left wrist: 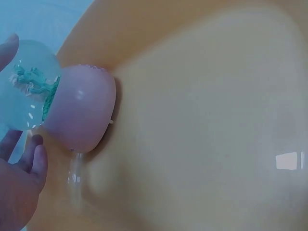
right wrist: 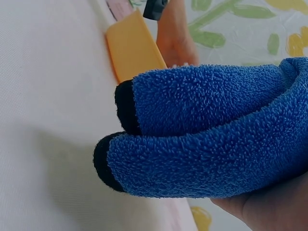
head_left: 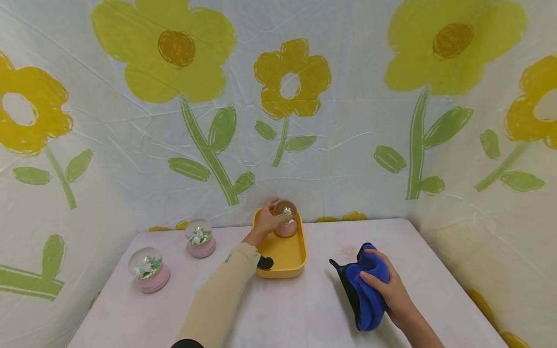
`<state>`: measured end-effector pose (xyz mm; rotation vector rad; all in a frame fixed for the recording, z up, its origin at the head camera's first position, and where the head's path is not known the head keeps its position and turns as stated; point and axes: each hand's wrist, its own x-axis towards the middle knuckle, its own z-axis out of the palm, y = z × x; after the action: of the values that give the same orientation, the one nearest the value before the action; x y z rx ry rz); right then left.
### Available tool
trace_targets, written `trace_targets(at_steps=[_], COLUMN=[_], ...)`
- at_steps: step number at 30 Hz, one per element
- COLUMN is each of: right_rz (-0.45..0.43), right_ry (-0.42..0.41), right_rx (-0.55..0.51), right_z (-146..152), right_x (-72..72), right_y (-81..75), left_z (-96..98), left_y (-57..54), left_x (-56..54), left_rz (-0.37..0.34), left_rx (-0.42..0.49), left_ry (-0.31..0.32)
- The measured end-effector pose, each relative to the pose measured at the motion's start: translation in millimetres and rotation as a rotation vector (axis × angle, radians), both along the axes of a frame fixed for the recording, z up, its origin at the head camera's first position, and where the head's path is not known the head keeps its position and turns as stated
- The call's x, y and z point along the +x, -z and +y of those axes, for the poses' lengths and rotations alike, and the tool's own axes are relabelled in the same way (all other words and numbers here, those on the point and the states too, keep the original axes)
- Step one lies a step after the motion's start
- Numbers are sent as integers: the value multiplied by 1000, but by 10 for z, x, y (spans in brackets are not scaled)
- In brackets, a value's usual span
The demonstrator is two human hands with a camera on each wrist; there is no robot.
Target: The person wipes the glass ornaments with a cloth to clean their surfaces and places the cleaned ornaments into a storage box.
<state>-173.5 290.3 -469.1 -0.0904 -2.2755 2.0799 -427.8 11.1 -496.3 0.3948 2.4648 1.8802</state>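
A snow globe [head_left: 286, 228] with a pink base was held just below the centre of the head frame, inside the far end of a yellow tray [head_left: 285, 256]. Its clear dome was gripped by the left hand [head_left: 267, 222], with the thumb laid across one side and the fingers curled round the other; the grip was opened only to the dome's width. A small figure and green decoration were enclosed in the dome. In the left wrist view, the globe was seen tilted at the left of the frame, with its base close to the tray's surface; whether it was fully set down could not be told.

A blue plush cloth [head_left: 370, 295] edged in black was grasped by the right hand [head_left: 393, 290] at the lower right of the head frame. It was bunched in folds and pinched firmly between thumb and fingers.

Two more pink-based snow globes were seen upright at the left, one [head_left: 200, 239] nearer the tray and one [head_left: 149, 270] lower in the frame. The left arm was covered by a beige sleeve [head_left: 226, 292]. The pale table [head_left: 313, 314] was backed by a white sheet [head_left: 348, 140] printed with yellow flowers.
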Motion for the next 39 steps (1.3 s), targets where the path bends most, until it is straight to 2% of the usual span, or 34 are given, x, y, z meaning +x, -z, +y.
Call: trace_targets(at_steps=[4,10,15,20,23,26,33,36,39], right_rz=[20,26,50,42,15,19,72,107,149], right_ry=[-5,-9,-8,21,30,36,54,61,73], right_rx=[15,16,76,187,235,268,410,476,516], right_z=[7,25,55,97,112,124,118,110,119], right_x=[13,40,46,42,51,60,46,60,70], right_y=[-13,-47,-44,-26,-4,15,6,10,21], left_z=[-48,-143,-288,-459,-581,-730,-1091,-1210,-1300], left_y=[-11,-72,-129,-118,-82,-64,-178,-114,-43], left_x=[11,74,202,375,547,769,1390,1554,1657], left_rz=[-8,29,91,165,156,128,116,73,26], left_rx=[-5,-17,-38,39,71,67,52,47,49], left_ry=[-30,18,26,91,115,132,147,158,175])
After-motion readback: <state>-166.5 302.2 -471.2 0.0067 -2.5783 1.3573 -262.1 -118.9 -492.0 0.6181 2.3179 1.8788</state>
